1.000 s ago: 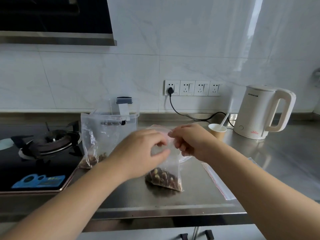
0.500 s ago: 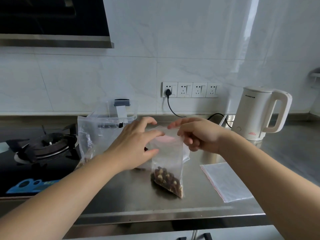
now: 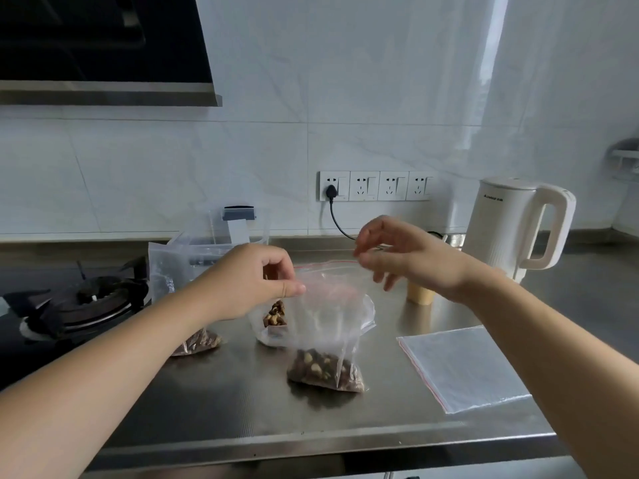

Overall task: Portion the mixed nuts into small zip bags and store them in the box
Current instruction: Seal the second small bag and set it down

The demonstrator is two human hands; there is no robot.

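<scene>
Steel worktop (image 3: 242,402): left hand (image 3: 256,281) pinches the clear nut-filled zip bag (image 3: 328,326) by one corner, right hand (image 3: 397,261) released; an unsealed strip could spill nuts.

from my feed, the left hand (image 3: 254,281) covers the top left corner of the zip bag (image 3: 328,326) it pinches, so i cannot see that end of the seal. the clear box (image 3: 224,236) sits half hidden behind a large bag (image 3: 169,271) and that hand; its contents are unreadable. the right hand (image 3: 397,257) blocks most of a paper cup (image 3: 420,295). the kettle (image 3: 508,223) logo is too small to read. the stove (image 3: 79,299) runs off the left edge, and a wall rack (image 3: 626,160) is cut by the right edge.
</scene>
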